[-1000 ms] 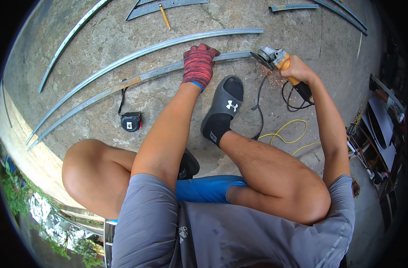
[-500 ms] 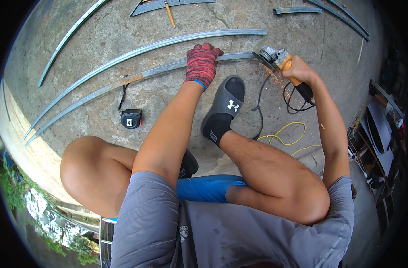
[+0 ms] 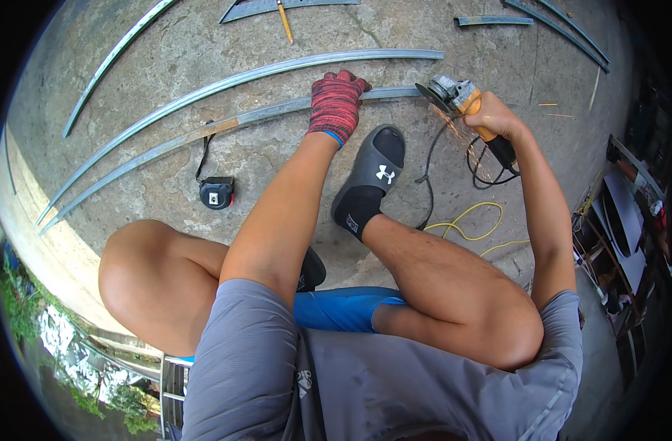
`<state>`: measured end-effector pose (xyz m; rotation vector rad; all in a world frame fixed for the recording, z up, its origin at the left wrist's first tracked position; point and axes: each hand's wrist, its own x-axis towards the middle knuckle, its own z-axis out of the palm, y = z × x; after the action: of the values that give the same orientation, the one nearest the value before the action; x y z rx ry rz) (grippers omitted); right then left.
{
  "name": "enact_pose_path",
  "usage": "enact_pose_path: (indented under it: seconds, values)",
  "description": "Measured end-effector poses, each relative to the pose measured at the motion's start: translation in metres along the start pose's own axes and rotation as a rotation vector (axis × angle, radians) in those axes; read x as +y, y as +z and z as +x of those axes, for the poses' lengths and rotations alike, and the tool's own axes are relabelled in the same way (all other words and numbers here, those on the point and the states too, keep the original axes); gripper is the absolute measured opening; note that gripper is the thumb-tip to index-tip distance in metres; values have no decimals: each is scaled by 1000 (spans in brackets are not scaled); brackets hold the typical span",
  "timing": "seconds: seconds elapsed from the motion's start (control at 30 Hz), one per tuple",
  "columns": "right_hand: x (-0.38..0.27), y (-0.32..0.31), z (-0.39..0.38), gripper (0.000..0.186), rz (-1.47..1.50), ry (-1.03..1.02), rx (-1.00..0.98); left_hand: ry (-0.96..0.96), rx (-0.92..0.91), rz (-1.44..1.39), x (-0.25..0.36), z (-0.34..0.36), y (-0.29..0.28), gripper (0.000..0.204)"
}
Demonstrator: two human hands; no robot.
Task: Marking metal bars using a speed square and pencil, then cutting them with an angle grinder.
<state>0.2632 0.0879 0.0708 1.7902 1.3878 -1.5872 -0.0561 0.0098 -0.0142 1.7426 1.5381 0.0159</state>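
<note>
Looking straight down on a rough concrete floor (image 3: pixel 167 66), with a dark slide sandal (image 3: pixel 365 163) near the middle. Just beyond the sandal's toe, a long grey metal strip (image 3: pixel 277 109), curving away far to the sandal's left. Beyond and to the right of the sandal, an orange-and-grey angle grinder (image 3: pixel 466 101), with its disc (image 3: pixel 426 94) at the strip's right end and orange sparks (image 3: pixel 464 136) spraying toward the near right.

For good work here, in all likelihood: a firm press on the strip, but with fingers well clear of the disc; a square, steady disc, with light, even pressure and no twisting; sparks aimed away from the sandal; the black cord (image 3: pixel 430 192), right of the sandal, out of the disc's reach.

Beyond the sandal, slightly left, the left hand (image 3: pixel 334 106) in a red-and-black knit glove (image 3: pixel 332 116), fingers bunched together and curled over the strip, apparently pinning it down; fingertips hidden, so impossible to tell how far underneath. Right of the sandal and beyond it, the bare right hand (image 3: pixel 491 115), fingers wrapped closed around the grinder's body. Well left of the sandal, a black tape measure (image 3: pixel 217 192), untouched.
</note>
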Motion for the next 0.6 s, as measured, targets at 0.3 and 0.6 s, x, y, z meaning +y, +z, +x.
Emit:
enact_pose_path:
  seconds: [0.3, 0.6]
  values:
    - [-1, -1, 6, 26, -3, 3, -22, -1, -5, 12, -1, 1, 0, 37]
    - [-5, -1, 9, 29, 1, -13, -16, -1, -17, 28, 0, 1, -1, 38]
